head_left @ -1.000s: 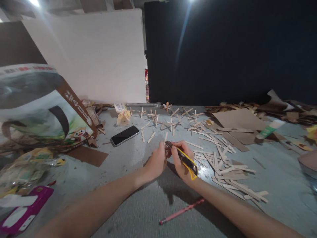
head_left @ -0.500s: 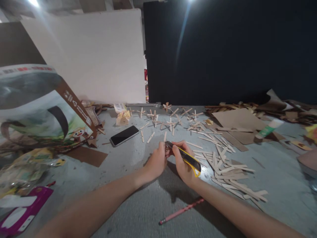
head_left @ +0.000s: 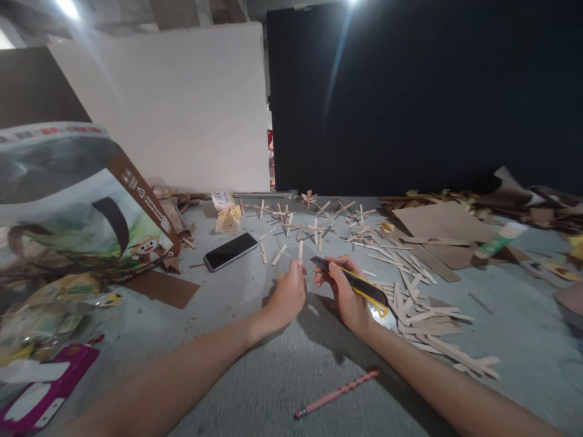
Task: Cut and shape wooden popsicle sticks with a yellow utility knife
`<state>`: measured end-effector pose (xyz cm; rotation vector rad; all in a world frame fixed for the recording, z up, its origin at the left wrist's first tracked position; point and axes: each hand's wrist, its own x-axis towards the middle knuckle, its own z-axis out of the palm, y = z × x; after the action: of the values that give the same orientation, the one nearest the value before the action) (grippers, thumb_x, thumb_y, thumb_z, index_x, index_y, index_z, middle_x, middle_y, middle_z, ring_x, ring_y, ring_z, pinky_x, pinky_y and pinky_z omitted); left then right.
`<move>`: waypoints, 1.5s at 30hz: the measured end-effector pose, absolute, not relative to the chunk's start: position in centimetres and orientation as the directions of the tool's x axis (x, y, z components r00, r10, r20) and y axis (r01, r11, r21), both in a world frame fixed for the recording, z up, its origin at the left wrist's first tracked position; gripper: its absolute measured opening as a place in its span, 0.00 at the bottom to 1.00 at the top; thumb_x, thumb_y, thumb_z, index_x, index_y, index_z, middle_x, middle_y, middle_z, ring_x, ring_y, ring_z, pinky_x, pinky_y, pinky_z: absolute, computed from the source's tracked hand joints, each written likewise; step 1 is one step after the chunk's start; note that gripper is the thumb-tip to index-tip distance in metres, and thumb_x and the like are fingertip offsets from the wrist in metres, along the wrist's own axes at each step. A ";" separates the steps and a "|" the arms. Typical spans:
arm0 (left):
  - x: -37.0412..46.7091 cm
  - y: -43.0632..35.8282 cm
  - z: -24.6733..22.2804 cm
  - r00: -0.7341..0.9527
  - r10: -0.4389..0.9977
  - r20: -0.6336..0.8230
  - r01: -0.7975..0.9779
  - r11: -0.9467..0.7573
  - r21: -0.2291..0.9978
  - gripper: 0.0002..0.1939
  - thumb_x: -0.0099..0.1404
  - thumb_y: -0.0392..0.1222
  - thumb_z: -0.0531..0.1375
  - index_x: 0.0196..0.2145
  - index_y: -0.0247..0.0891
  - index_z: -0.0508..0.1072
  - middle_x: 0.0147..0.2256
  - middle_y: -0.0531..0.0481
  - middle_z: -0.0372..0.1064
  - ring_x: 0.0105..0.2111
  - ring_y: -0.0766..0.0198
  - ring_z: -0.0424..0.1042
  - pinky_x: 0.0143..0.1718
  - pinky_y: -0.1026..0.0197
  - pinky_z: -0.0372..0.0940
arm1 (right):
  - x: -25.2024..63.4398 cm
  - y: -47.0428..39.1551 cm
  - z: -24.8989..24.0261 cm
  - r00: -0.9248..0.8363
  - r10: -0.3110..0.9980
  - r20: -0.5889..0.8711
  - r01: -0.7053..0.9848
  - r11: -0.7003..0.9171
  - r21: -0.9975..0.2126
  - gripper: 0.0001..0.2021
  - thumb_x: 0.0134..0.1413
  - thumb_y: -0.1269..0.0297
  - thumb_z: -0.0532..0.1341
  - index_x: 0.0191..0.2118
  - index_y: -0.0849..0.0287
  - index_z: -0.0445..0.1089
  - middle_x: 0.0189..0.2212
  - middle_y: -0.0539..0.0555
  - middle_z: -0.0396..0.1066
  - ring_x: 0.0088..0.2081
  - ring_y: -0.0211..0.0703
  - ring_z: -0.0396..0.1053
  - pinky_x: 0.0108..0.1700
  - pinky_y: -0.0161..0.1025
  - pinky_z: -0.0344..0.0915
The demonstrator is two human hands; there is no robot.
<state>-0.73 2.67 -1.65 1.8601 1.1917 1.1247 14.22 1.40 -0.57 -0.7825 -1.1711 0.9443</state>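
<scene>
My left hand (head_left: 286, 296) is closed on a short wooden craft stick (head_left: 300, 251), which points upward out of the fingers. To its right, my right hand (head_left: 347, 297) grips a yellow and black utility knife (head_left: 359, 285), its tip aimed up and left toward the stick. A small gap parts the knife from the stick. Two loose sticks lie just beyond my left hand, one of them a short stick (head_left: 279, 255). Beside my right forearm spreads a pile of craft sticks (head_left: 421, 315).
Crossed stick pieces (head_left: 316, 227) stand across the back. A phone (head_left: 231, 250) lies at left, near a large printed bag (head_left: 91, 206) and a purple case (head_left: 48, 388). A pink pencil (head_left: 337, 394) rests in front. Cardboard sheets (head_left: 446, 227) and a glue stick (head_left: 500, 240) are at right.
My right hand has drawn the knife right, away from my left hand. The two hands were together before and now stand apart, with more of the held stick showing.
</scene>
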 end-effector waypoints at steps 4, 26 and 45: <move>-0.7 2.7 -1.4 0.238 0.922 0.305 0.366 -0.376 0.851 0.09 0.77 0.44 0.48 0.36 0.43 0.58 0.27 0.57 0.60 0.25 0.66 0.60 0.30 0.61 0.54 | 14.9 1.2 -1.2 0.058 0.833 0.550 0.099 0.544 -0.833 0.13 0.67 0.49 0.62 0.43 0.53 0.72 0.30 0.52 0.78 0.31 0.46 0.77 0.36 0.43 0.73; -0.7 2.1 -0.3 0.305 0.884 0.355 0.362 -0.452 0.815 0.09 0.77 0.41 0.47 0.36 0.43 0.59 0.29 0.54 0.65 0.26 0.65 0.63 0.31 0.61 0.58 | 15.0 1.6 -2.3 0.006 0.847 0.531 0.099 0.528 -0.843 0.13 0.68 0.49 0.62 0.45 0.53 0.74 0.33 0.53 0.80 0.33 0.47 0.78 0.38 0.45 0.75; -0.5 1.9 0.1 0.328 0.921 0.208 0.208 -0.285 0.936 0.23 0.78 0.62 0.45 0.34 0.42 0.59 0.25 0.57 0.57 0.24 0.67 0.57 0.27 0.62 0.55 | 15.6 1.3 0.2 -0.015 0.905 0.426 -0.126 0.421 -0.898 0.14 0.66 0.47 0.64 0.41 0.54 0.72 0.27 0.50 0.77 0.31 0.45 0.76 0.39 0.43 0.73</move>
<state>-0.47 1.86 0.05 1.7151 1.0204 1.0201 15.56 1.32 0.18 -0.7777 -1.3277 0.9654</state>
